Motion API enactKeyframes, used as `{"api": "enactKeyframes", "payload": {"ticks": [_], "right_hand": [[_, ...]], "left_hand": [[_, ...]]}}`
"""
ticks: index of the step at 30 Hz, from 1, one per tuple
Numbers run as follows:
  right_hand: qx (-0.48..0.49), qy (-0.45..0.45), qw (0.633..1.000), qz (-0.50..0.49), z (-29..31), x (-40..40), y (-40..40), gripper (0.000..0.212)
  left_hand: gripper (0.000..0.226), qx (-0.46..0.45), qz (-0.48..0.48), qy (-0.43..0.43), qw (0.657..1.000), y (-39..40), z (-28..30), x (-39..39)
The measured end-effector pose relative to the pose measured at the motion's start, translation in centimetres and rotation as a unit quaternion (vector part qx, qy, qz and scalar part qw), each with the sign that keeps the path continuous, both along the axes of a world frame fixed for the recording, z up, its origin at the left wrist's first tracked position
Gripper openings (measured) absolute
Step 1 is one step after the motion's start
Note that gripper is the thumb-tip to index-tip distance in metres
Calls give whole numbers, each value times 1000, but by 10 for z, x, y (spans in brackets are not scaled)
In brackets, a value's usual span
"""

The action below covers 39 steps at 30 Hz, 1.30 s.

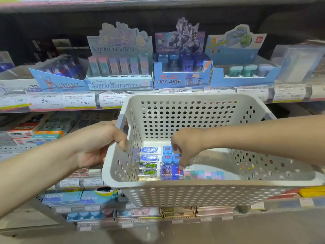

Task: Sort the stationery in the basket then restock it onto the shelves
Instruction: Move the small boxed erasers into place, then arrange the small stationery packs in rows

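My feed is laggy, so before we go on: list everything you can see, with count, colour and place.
basket: one, white, perforated, held before the shelves
blue-label erasers: two, basket floor, left
green-label erasers: two, nearer than the blue ones
blue cubes: about three, basket middle
purple-blue packs: count unclear, near wall
pastel erasers: a row, pink, teal, purple, near wall
Sanrio display box: one, pale blue, upper shelf
price tags: many, white, shelf edge
left hand: grips basket's left rim
right hand: inside basket, fingertips on the packs
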State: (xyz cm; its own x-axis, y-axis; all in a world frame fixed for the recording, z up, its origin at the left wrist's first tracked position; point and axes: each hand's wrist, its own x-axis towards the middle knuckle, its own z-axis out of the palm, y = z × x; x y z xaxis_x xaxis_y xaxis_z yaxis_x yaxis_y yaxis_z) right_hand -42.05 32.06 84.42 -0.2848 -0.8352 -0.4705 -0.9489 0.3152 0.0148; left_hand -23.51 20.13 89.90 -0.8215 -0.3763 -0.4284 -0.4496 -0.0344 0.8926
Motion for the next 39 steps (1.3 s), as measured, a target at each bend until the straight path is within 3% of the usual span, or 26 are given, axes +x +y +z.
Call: {"api": "enactKeyframes", "payload": {"ticks": [8, 13, 17, 20, 22, 23, 27, 39], "right_hand": [[-18, -50, 997, -58, -6, 0, -3, 49], [-39, -35, 998, -31, 35, 1, 3, 36], [-219, -36, 975, -13, 103, -11, 17, 12], [-425, -72, 902, -37, 137, -36, 14, 14], [-511, -54, 856, -60, 145, -56, 4, 21], [-518, -29, 852, -69, 147, -64, -3, 26], [-441, 34, 893, -85, 138, -84, -26, 35], [-382, 118, 908, -126, 152, -78, -52, 28]], "left_hand": [[52, 3, 7, -10, 1000, 8, 2, 4], [48, 11, 11, -1, 1000, 8, 4, 7], [57, 18, 22, -4, 1000, 5, 3, 10], [62, 10, 27, -10, 1000, 3, 2, 10], [58, 10, 29, -8, 1000, 4, 3, 10], [57, 12, 28, -6, 1000, 5, 3, 10], [62, 7, 31, -9, 999, 5, 3, 10], [71, -5, 50, -22, 998, 2, 2, 9]]}}
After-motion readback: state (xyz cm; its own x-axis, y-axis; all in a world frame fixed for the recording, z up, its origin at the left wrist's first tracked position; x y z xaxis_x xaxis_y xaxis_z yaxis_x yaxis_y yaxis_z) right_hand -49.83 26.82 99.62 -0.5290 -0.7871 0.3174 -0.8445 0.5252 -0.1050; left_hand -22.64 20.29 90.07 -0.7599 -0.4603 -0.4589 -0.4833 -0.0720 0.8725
